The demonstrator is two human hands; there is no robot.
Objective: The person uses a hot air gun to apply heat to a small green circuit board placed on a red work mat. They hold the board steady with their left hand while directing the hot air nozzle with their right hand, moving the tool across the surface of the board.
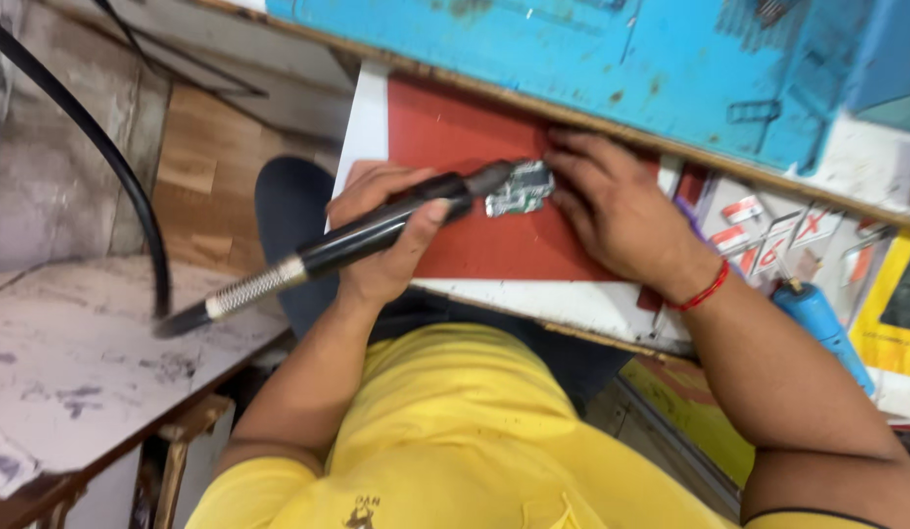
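My left hand [382, 245] is wrapped around a black hot-air tool [323, 255] with a metal-mesh grip end. Its nozzle points at a small green and silver circuit board [519, 188]. The board lies on a red mat [455, 127] on a white worktop [563, 304]. My right hand [617, 211], with a red thread around the wrist, lies flat on the mat. Its fingertips press the right edge of the board. My yellow shirt fills the bottom of the view.
A scuffed blue panel [592, 59] runs along the far edge of the worktop. The tool's black hose [112, 167] curves down to a stained white side table [73, 362] at the left. A blue cylindrical tool [819, 321] and red and white packets [768, 240] lie at the right.
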